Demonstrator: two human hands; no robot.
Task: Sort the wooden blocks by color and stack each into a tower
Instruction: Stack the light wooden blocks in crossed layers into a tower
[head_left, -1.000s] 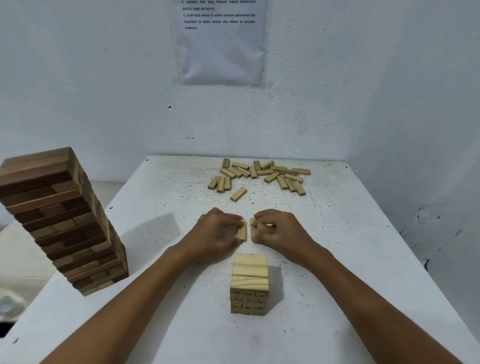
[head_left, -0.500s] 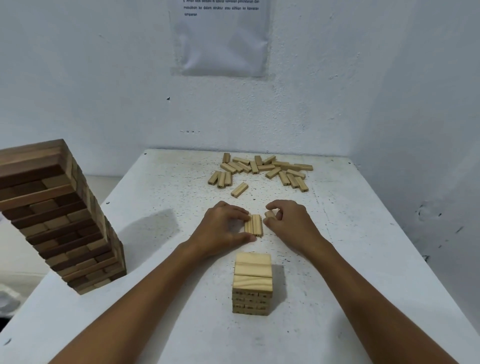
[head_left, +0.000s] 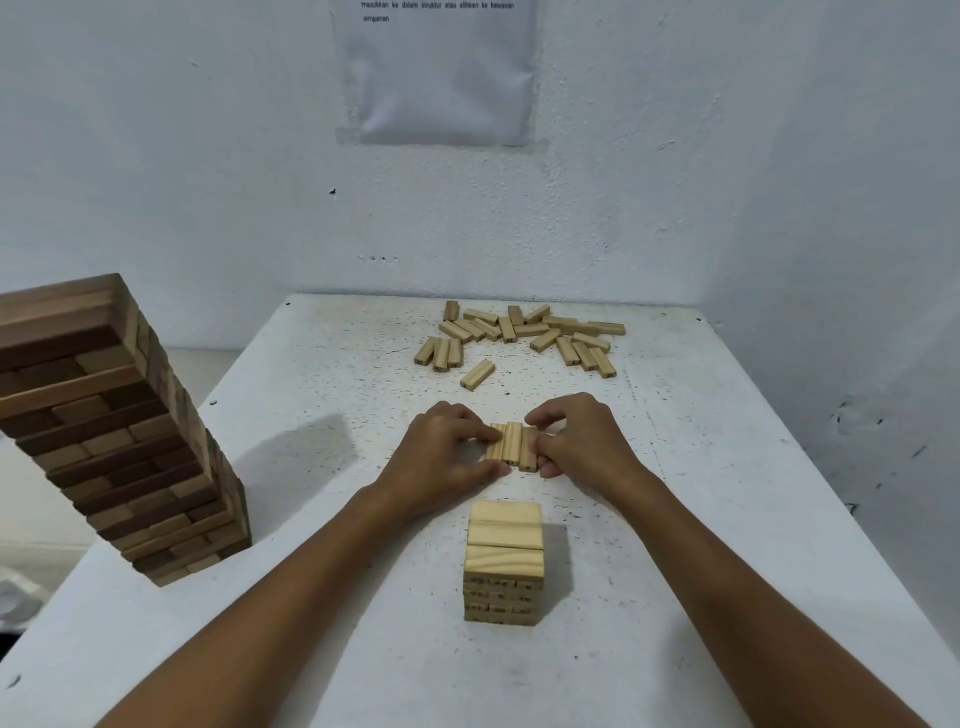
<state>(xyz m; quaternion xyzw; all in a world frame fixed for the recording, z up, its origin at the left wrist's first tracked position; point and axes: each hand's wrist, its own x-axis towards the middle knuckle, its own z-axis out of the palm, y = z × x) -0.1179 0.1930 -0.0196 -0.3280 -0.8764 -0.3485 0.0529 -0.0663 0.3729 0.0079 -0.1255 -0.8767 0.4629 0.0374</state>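
Three light wooden blocks (head_left: 512, 446) lie side by side on the white table (head_left: 322, 395), squeezed between my two hands. My left hand (head_left: 447, 454) grips them from the left with curled fingers and thumb. From the right my right hand (head_left: 582, 441) pinches the row. Just in front of me stands a short tower of light blocks (head_left: 504, 569), its top layer running crosswise. A loose pile of light blocks (head_left: 524, 335) lies at the far side of the table, with one single block (head_left: 478, 374) nearer.
A tall tower of darker brown and tan blocks (head_left: 111, 431) stands at the table's left edge. White walls close the far and right sides. A paper sheet (head_left: 436, 67) hangs on the far wall.
The right hand brought a third block against the two held by the left hand; the three are now pressed together in one row. The view tilted slightly down.
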